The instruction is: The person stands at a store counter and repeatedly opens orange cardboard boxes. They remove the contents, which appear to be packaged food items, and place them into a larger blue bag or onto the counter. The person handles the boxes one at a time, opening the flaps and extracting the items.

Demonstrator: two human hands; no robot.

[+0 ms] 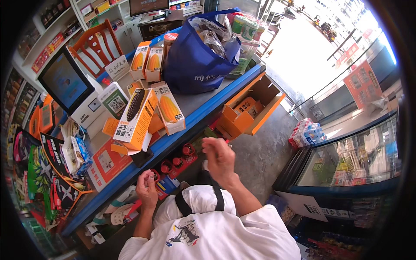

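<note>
My left hand [147, 190] is raised just off the counter's blue edge [130, 177], fingers bent and apart, with nothing seen in it. My right hand [219, 159] hangs over the floor side of the counter, fingers curled; whether it holds something small I cannot tell. Between and beyond the hands, a corn carton with a dark cob printed on it [136, 118] lies tilted on other boxes, its end flap raised. Beside it leans a yellow-corn carton [169, 107]. Two more corn cartons [140, 60] stand behind, next to a full blue shopping bag [198, 61].
A large opened orange cardboard box [248, 107] stands beyond the counter's edge. Red-capped bottles [177, 162] sit below the counter. At left are a payment screen [66, 81], a code stand [113, 100] and snack packets [42, 175]. A glass-topped freezer [351, 152] stands right, near wrapped bottles [307, 133].
</note>
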